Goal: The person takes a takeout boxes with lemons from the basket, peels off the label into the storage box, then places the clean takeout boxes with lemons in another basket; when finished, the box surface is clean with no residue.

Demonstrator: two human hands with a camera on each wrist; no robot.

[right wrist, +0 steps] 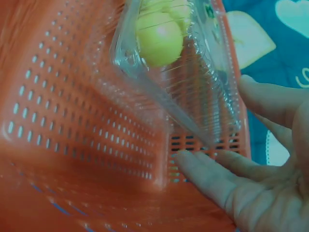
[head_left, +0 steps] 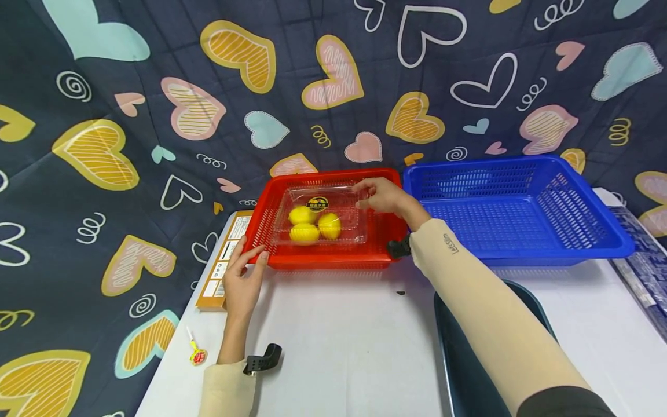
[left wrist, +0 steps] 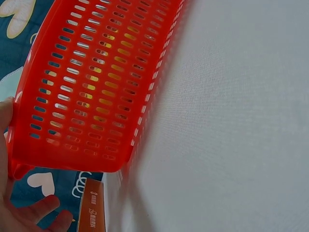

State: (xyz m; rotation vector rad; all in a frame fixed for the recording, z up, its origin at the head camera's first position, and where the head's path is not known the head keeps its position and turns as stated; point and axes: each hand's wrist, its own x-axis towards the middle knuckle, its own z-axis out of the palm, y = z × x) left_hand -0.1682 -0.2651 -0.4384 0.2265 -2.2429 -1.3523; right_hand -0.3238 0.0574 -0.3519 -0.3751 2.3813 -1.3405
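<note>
A clear plastic clamshell box (head_left: 349, 217) with a dark and gold label lies in the red basket (head_left: 333, 255). Inside it show three round yellow fruits (head_left: 304, 234), grouped at its left end. My right hand (head_left: 384, 197) is at the box's right end, thumb and fingers spread around that end; in the right wrist view a gap shows between fingertips (right wrist: 186, 157) and plastic. At the basket's front left corner, my left hand (head_left: 244, 284) touches the rim. Its lower fingers (left wrist: 41, 208) stand apart beyond the basket's end in the left wrist view.
A blue basket (head_left: 484, 226) stands right of the red one. A dark bin (head_left: 469, 359) sits partly under my right forearm. At the left are an orange and white carton (head_left: 213, 289) and a lollipop (head_left: 198, 354). A patterned cloth hangs behind.
</note>
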